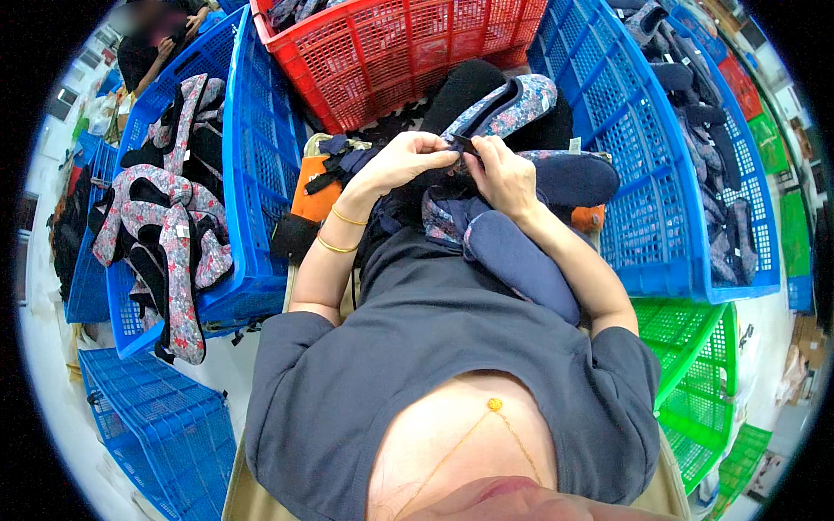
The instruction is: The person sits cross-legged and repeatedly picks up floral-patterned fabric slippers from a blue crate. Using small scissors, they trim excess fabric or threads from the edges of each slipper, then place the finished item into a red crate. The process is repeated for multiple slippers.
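Note:
Both hands meet in front of my chest at the near end of a blue floral slipper [521, 94]. My left hand [407, 163] is closed in a pinch; what its fingertips hold is too small to make out. My right hand [506, 178] is closed on a small dark flat piece [465, 144], which lies between the two hands. Below the right wrist, a slipper with a navy sole [521, 265] rests on my lap, partly over floral fabric. Another navy-soled slipper [584, 180] lies just beyond the right forearm.
Blue crates flank me: the left crate [261, 165] has red-and-grey floral slippers [178, 217] over its rim; the right crate [621, 130] stands close. A red crate [417, 56] is ahead. Green crates [695, 356] stand at right. Another person [143, 61] is at far left.

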Demonstrator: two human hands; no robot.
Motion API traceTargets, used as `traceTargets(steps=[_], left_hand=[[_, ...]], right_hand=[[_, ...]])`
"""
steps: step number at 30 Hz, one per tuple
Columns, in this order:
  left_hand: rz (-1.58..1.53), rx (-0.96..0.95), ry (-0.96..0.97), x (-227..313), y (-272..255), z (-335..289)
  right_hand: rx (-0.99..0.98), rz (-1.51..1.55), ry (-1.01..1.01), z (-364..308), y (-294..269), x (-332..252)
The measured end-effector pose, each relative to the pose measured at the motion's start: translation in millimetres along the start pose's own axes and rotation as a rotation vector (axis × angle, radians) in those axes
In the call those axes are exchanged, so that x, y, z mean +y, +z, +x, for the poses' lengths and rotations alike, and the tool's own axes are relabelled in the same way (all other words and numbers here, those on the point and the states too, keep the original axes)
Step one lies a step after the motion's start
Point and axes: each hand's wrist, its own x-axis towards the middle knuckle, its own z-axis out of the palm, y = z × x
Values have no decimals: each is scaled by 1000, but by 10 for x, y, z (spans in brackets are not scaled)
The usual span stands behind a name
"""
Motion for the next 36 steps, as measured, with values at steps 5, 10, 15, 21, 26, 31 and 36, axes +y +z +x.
traceTargets(steps=[5,10,15,21,26,31,36], left_hand=[[-4,22,6,-48,2,20],[-17,24,11,-62,8,22],[109,13,16,82,-92,-41],[1266,725,570,304,-228,-61],[1181,462,216,21,249,505],[-624,131,181,-126,-153,625],[-974,-154,92,-312,-96,556]], right_hand=[[25,-49,-11,1,2,-30],[-57,-66,8,-35,-4,-23],[125,177,197,-69,3,65],[280,587,713,-3,-40,506],[380,779,775,-40,-36,787],[405,1089,890,138,-268,777],[230,1234,860,403,-533,326]])
